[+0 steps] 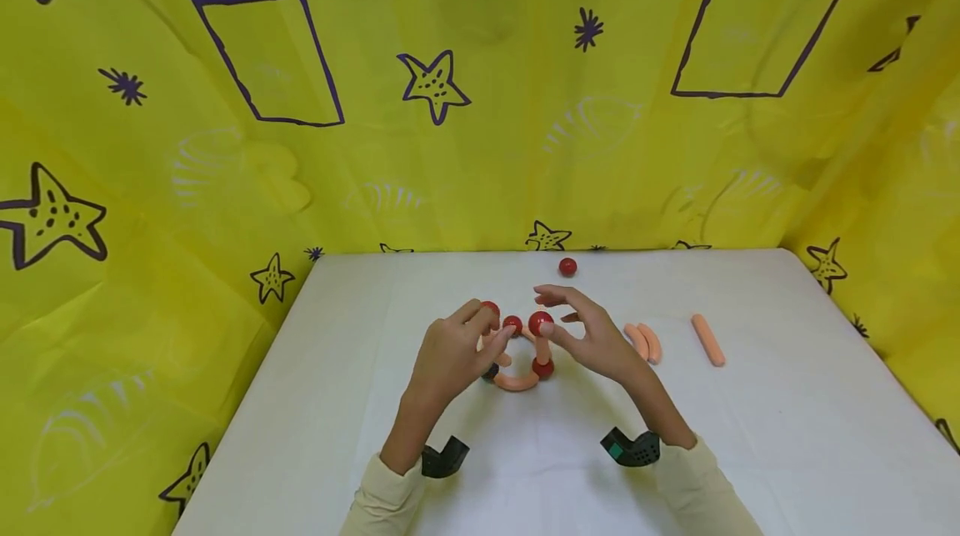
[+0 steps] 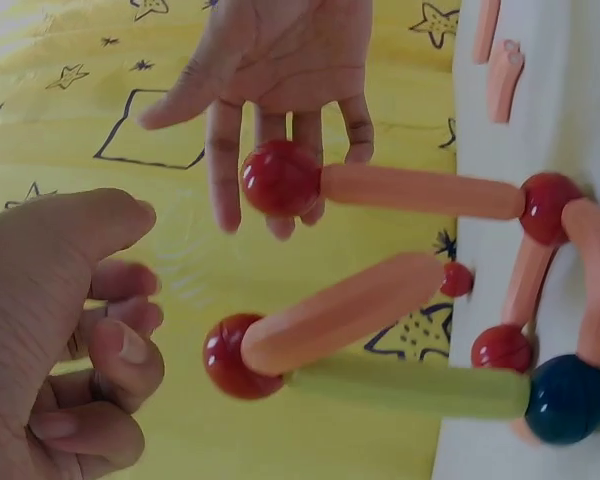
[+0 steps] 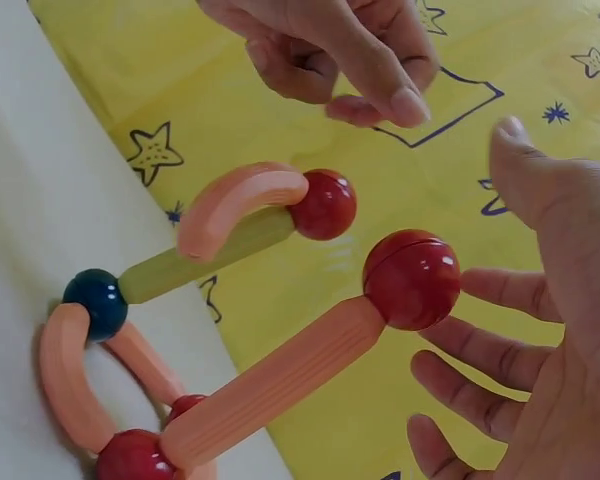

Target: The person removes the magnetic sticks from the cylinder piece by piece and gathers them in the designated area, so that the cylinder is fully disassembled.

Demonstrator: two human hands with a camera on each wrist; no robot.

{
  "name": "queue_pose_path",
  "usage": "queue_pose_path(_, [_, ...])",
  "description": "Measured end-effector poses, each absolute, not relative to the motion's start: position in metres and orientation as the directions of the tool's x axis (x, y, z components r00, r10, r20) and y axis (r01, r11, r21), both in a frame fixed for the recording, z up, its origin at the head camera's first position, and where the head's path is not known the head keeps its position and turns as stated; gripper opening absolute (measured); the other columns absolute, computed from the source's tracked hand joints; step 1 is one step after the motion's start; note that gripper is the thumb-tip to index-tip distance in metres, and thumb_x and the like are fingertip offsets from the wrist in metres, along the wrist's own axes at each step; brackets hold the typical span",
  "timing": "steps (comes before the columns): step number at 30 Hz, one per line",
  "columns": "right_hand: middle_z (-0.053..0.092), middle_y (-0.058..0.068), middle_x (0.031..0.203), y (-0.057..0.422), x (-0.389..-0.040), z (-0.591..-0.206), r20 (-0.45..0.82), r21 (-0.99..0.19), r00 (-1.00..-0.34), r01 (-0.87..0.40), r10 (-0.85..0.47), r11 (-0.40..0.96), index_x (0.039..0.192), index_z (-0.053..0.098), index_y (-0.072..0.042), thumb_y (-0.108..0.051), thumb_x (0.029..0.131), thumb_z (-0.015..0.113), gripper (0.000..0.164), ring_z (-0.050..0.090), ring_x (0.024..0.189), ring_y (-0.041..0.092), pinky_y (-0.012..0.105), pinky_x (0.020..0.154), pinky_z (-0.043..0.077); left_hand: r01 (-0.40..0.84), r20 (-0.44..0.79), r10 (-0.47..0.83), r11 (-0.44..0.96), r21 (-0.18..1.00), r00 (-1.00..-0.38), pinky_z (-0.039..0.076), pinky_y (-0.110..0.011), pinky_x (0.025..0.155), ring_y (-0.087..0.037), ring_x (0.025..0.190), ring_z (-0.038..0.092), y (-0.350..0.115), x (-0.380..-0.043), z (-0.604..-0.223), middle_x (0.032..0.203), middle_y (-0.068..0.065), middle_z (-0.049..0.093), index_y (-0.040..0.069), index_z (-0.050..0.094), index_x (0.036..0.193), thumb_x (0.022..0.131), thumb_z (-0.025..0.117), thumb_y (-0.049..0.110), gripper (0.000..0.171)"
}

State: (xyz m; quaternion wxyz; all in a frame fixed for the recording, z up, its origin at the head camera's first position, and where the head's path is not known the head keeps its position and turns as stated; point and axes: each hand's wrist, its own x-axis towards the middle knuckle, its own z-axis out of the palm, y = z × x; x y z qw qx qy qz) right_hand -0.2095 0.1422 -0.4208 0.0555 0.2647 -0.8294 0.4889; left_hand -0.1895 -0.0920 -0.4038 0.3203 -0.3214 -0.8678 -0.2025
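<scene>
Rod-and-ball structure (image 1: 517,353) near the middle of the white desk (image 1: 787,436), upright rods topped with red balls. Left hand (image 1: 450,353) and right hand (image 1: 592,336) both loosely spread beside the balls, gripping nothing. Probably light, stiff plastic, joints likely to pop apart; best taken by a rod (image 3: 270,385) near a ball. Spare rods (image 1: 643,342) toward the right edge, loose ball (image 1: 567,267) by the far edge. Yellow starred cloth (image 1: 225,144) all round.

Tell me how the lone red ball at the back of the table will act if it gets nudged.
The red ball is round and sits free on the flat white table, so it would probably roll readily, perhaps towards the yellow backdrop just behind it. It looks smooth and glossy, so fingers might slip on it. It seems small and likely light.
</scene>
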Motion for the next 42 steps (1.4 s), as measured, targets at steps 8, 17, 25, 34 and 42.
queue_pose_path(8, [0.066,0.009,0.124,0.132,-0.237,-0.402,0.287,-0.838,-0.881,-0.421,-0.376,0.347,0.126,0.063,-0.010,-0.025,0.100,0.055,0.030,0.060,0.117,0.029,0.052,0.098,0.048,0.458,0.478,0.230,0.773,0.439,-0.848,0.038,-0.018,0.049,-0.008,0.056,0.047,-0.108,-0.195,-0.404,0.065,0.002,0.058,0.008,0.064,0.074,0.080,0.080,0.039,0.035])
queue_pose_path(17, [0.065,0.011,0.127,0.116,-0.261,-0.394,0.151,-0.846,-0.768,-0.426,-0.622,0.321,0.126,0.063,-0.011,-0.023,0.095,0.064,0.034,0.057,0.123,0.032,0.056,0.103,0.043,0.353,0.260,0.243,0.733,0.581,-0.934,0.041,-0.020,0.043,-0.004,0.047,0.050,-0.105,-0.197,-0.410,0.064,0.004,0.065,0.011,0.067,0.070,0.086,0.071,0.041,0.035])
queue_pose_path(25, [0.067,0.010,0.125,0.103,-0.266,-0.392,0.111,-0.839,-0.689,-0.451,-0.716,0.303,0.126,0.065,-0.008,-0.019,0.093,0.067,0.034,0.060,0.120,0.028,0.058,0.107,0.038,0.325,0.222,0.237,0.707,0.628,-0.946,0.036,-0.020,0.037,-0.003,0.033,0.047,-0.100,-0.198,-0.413,0.050,0.005,0.058,0.010,0.066,0.065,0.089,0.066,0.034,0.034])
queue_pose_path(34, [0.073,0.006,0.110,0.096,-0.268,-0.389,0.113,-0.803,-0.687,-0.489,-0.718,0.341,0.119,0.068,-0.010,-0.017,0.091,0.069,0.029,0.064,0.110,0.023,0.054,0.106,0.041,0.337,0.232,0.244,0.705,0.625,-0.942,0.032,-0.018,0.038,-0.003,0.034,0.045,-0.099,-0.198,-0.412,0.048,0.006,0.055,0.009,0.066,0.067,0.091,0.064,0.030,0.032])
queue_pose_path(42, [0.074,0.005,0.107,0.095,-0.266,-0.387,0.102,-0.782,-0.706,-0.493,-0.701,0.383,0.116,0.069,-0.010,-0.016,0.091,0.069,0.026,0.065,0.109,0.022,0.055,0.105,0.041,0.322,0.211,0.244,0.685,0.654,-0.947,0.034,-0.020,0.038,-0.003,0.033,0.047,-0.099,-0.198,-0.412,0.053,0.005,0.060,0.009,0.068,0.070,0.092,0.065,0.032,0.032])
